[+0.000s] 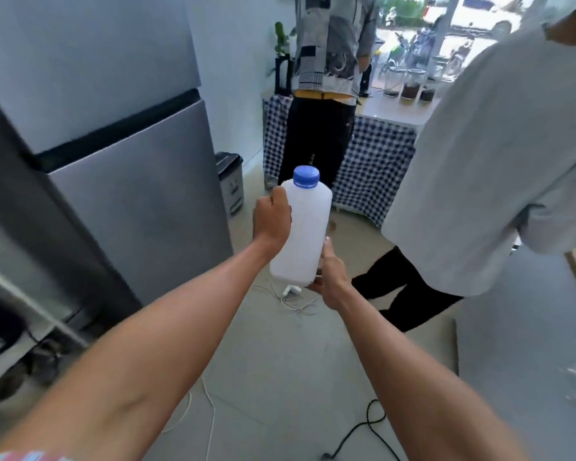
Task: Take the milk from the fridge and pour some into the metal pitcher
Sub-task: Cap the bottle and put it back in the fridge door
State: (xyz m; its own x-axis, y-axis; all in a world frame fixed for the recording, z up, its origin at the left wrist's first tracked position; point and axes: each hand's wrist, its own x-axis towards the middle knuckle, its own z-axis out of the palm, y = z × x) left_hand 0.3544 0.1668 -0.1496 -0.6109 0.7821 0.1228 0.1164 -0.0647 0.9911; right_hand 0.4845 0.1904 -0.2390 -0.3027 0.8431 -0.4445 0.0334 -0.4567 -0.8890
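Observation:
The milk bottle (301, 232), white plastic with a blue screw cap (306, 176), is held upright in front of me at mid-frame. My left hand (271, 218) grips its upper left side near the shoulder. My right hand (330, 277) cups the bottle's bottom right corner from below. The grey two-door fridge (130, 181) stands to my left with both doors closed. No metal pitcher is in view.
A person in a white shirt (479, 154) stands close on my right. Another person (326, 94) stands ahead at a table with a blue checked cloth (373, 161). A small bin (230, 181) sits beside the fridge. White and black cables (363, 430) trail across the floor.

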